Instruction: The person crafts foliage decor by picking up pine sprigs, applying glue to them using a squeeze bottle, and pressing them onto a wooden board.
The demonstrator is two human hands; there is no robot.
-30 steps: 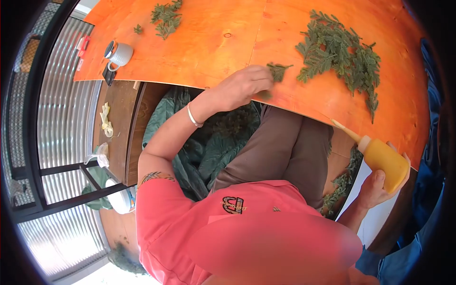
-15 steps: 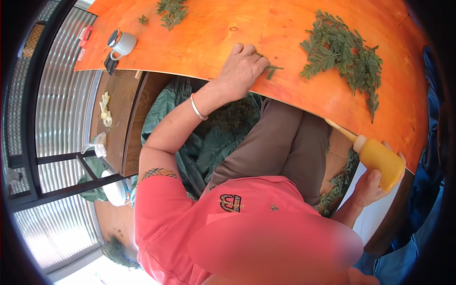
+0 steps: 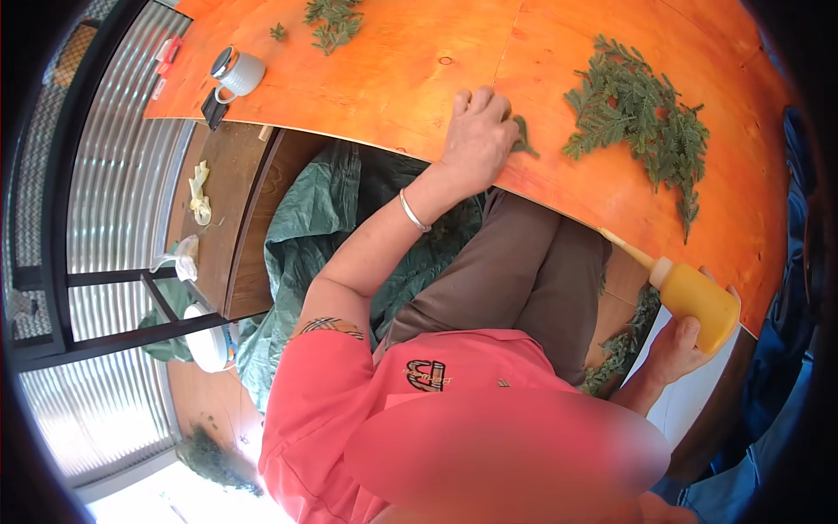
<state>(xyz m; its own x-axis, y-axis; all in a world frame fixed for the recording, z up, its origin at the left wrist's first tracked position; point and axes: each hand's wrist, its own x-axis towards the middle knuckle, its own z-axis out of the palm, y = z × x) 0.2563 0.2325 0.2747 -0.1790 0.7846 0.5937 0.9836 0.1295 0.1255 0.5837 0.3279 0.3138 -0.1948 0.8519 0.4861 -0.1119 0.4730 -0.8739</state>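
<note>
My left hand [image 3: 480,140], with a silver bangle at its wrist, rests near the front edge of the orange wooden table [image 3: 419,96]. Its fingers are curled round a small green fir sprig [image 3: 525,138], whose tip sticks out to the right; the rest is covered by the hand. To the right of that hand lies a pile of green sprigs [image 3: 637,113]. My right hand [image 3: 676,354] grips a yellow squeeze bottle [image 3: 698,306] below the table's right front edge. The bottle is tilted, its long nozzle pointing up and left to the table edge.
A grey mug [image 3: 243,74] stands at the table's left, beside a dark flat object [image 3: 214,109]. More sprigs [image 3: 333,24] lie at the far side. Under the table is a green plastic sheet [image 3: 305,210]. A brown wooden cabinet [image 3: 223,188] stands left, with a yellowish glove-like item [image 3: 200,194].
My left hand has slid right along the table edge, and the sprig in it has turned to point more downward. The right hand and bottle have hardly moved. The view has shifted slightly.
</note>
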